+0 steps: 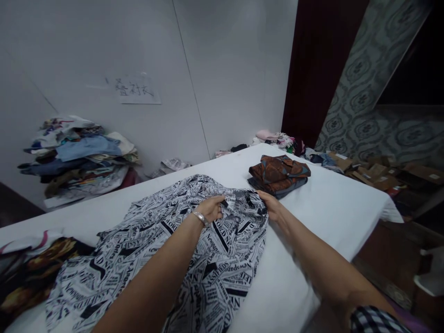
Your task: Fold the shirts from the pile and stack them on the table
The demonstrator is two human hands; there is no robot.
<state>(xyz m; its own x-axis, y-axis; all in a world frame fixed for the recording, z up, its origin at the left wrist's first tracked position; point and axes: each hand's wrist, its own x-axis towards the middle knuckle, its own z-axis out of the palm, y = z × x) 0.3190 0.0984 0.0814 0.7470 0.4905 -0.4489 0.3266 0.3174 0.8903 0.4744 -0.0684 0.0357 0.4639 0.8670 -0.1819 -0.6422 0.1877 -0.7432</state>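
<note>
blue, white and dark clothes make a high pile (88, 148) at my far left, beyond the white table (329, 222). nearer to me, a dark patterned cloth (52, 261) lies beside the shirt (222, 259). this shirt has newspaper print and is spread on the table, with some wrinkles. my left hand (211, 209) is at its upper part, fingers curled and closed, pinching the cloth. my right hand (275, 210) grips its right upper edge with the thumb; the other fingertips i cannot tell well, because cloth hides them. i judge the shirt is light, soft and a little slippery, so it can wrinkle easily. better to hold it by the firmer seams, not by the loose middle. farther right, just beside, are brown folded clothes (280, 171).
</note>
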